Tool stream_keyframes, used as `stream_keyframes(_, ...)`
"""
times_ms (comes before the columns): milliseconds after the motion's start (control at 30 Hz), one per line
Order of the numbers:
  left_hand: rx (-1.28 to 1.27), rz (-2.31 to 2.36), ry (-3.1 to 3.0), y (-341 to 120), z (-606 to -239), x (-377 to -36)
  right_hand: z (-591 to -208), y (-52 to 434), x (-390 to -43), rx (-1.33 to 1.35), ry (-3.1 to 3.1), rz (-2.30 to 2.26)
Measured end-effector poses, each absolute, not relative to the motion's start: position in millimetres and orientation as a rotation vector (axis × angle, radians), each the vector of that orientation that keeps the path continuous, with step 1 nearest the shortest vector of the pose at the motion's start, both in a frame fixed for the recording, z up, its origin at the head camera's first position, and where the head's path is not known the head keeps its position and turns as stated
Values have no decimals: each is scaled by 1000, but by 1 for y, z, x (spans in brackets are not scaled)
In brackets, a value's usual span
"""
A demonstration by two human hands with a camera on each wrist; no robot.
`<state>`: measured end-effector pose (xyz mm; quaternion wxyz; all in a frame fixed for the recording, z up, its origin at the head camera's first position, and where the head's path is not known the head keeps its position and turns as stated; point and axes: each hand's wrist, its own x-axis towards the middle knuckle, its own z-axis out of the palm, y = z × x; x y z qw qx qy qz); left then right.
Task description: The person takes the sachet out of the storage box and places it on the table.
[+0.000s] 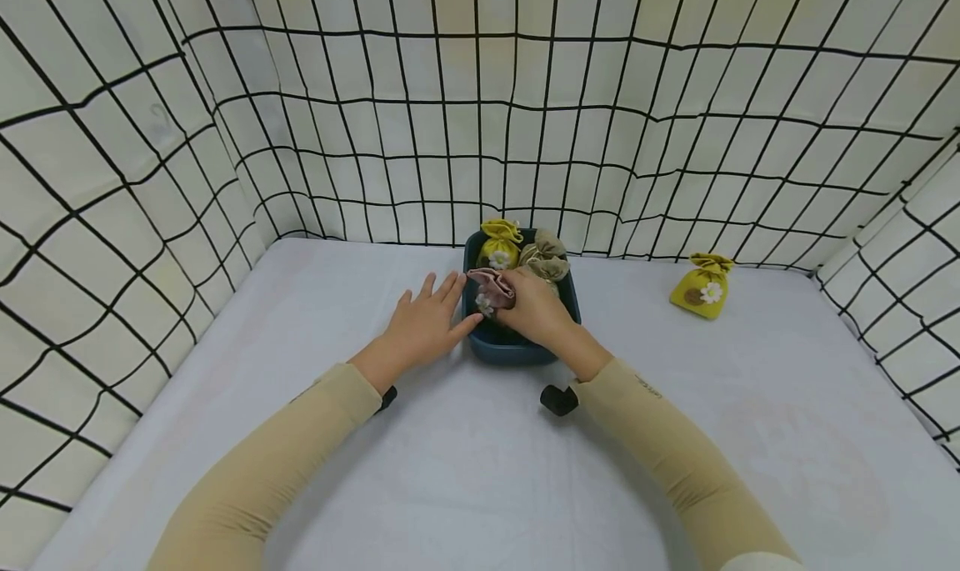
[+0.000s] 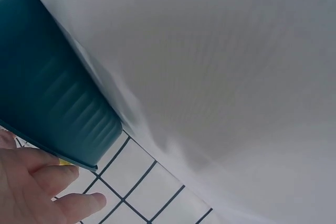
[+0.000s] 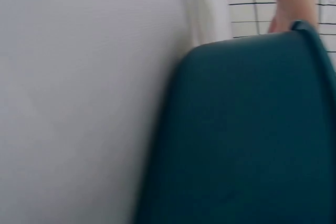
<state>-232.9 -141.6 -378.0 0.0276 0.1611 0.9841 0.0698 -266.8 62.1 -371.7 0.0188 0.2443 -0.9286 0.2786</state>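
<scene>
A dark teal bin stands mid-table and fills much of both wrist views. Inside it sit a yellow pouch with a daisy and a beige pouch. My right hand is over the bin and grips a pink pouch at its near left corner. My left hand lies flat on the table with straight fingers, its fingertips touching the bin's left wall.
A second yellow daisy pouch stands alone on the white tabletop at the far right. Black-gridded white cloth walls close in the table at the back and both sides.
</scene>
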Motion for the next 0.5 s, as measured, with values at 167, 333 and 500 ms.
stream_keyframes(167, 498, 212, 3048, -142, -379, -234, -360, 71, -264, 755, -2848, 952)
stream_keyframes(333, 495, 222, 3039, -142, -379, -233, -356, 78, -261, 752, -2824, 1017)
stream_keyframes(500, 499, 220, 3038, -142, -378, -232, -355, 85, -261, 749, -2814, 1042)
